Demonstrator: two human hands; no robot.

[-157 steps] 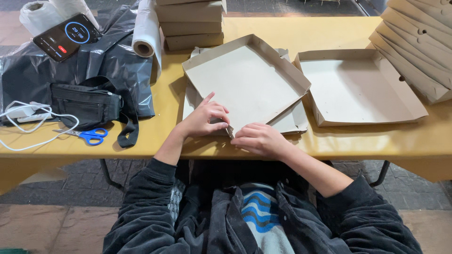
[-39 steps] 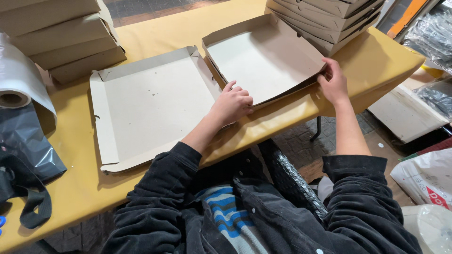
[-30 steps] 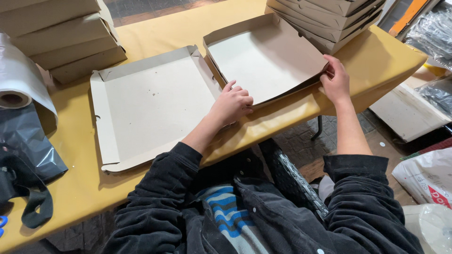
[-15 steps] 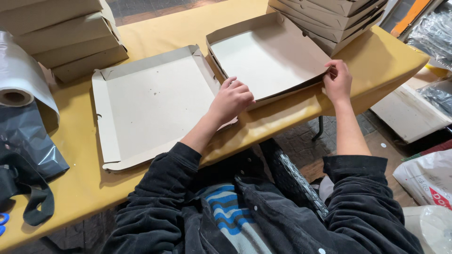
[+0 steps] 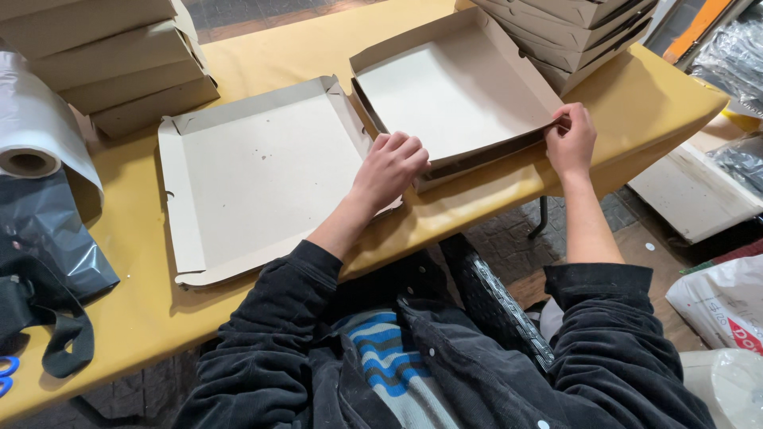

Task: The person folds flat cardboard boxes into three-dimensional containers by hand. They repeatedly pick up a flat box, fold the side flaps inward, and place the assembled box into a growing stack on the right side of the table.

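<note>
A shallow grey cardboard box tray lies on the yellow table, its near wall folded up. My left hand presses on the tray's near left corner, fingers curled over the edge. My right hand pinches the tray's near right corner flap. To the left lies a flat, half-folded cardboard lid, partly under the tray.
Stacks of folded cardboard boxes stand at the back left and back right. A roll of white plastic and black plastic bags sit at the left. Blue scissors peek in at the left edge. Bags lie on the floor at the right.
Five seconds ago both hands were folding the lid in front of me. Since then they moved to the right tray; over the last second the right hand slid to the corner flap.
</note>
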